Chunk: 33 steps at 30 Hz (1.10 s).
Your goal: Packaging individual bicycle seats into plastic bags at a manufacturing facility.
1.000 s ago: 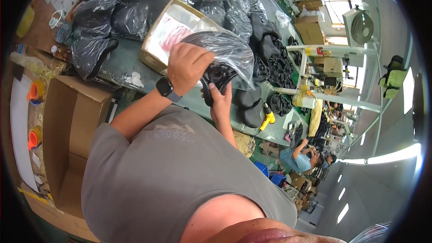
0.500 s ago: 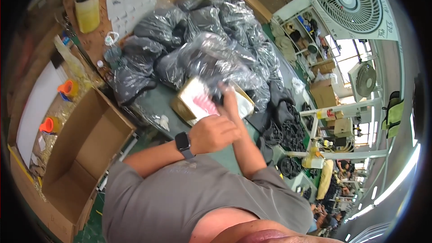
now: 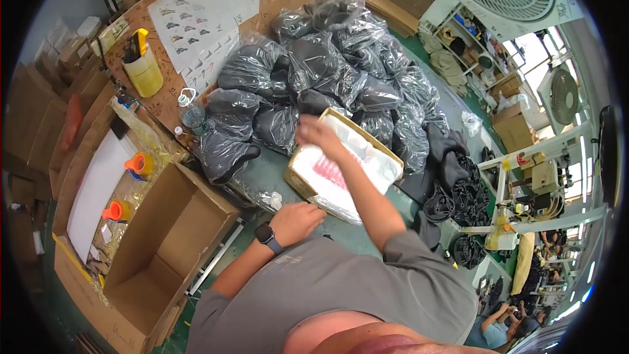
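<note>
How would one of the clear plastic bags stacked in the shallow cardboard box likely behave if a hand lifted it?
The clear plastic bags look thin and wrinkled, so one would probably hang limp. They lie flat, so each is likely very light. Their glossy film suggests they may slide over one another where the right hand reaches at the shallow cardboard box.

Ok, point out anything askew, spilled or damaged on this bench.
Nothing looks spilled or damaged. The bagged black items are heaped loosely rather than stacked, and the shallow box of clear bags sits at an angle on the green table under the right hand.

Right hand (image 3: 318, 134) motion-blurred, grip unclear, bagged contents (image 3: 314, 65) indistinct behind glossy plastic, distant coworkers (image 3: 501, 324) tiny
</note>
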### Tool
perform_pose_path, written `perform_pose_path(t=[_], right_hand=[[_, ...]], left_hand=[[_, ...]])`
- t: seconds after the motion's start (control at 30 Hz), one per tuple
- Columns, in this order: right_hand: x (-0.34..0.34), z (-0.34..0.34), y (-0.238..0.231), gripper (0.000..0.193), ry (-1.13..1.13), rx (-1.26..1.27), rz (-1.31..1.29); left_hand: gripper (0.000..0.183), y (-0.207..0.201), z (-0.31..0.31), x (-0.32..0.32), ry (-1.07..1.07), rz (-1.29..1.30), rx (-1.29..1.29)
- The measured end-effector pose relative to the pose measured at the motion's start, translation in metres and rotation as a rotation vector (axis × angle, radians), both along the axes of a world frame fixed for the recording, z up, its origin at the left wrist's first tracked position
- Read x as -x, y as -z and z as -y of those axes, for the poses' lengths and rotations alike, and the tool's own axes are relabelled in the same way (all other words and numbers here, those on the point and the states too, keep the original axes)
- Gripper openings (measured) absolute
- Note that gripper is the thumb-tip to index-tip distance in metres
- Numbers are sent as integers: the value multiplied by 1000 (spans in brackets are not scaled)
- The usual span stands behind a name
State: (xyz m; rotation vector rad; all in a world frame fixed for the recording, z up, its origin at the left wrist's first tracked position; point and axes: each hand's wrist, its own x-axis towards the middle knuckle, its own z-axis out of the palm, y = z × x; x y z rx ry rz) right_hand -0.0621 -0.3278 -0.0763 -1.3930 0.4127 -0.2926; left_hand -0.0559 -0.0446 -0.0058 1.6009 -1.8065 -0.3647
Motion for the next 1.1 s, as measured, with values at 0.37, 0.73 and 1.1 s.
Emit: perform_pose_path(t=[0.37,0.73,1.1], right_hand=[[479,-234,138,43,710,420,-1115],[604,-94,132,81,1336,512,-1107],[602,104,198,56,717,771,-1221]], left_hand=[[28,59,115,49,604,201,-507],[37,174,274,208,128,248,-574],[34,250,275,201,-92,30,-583]])
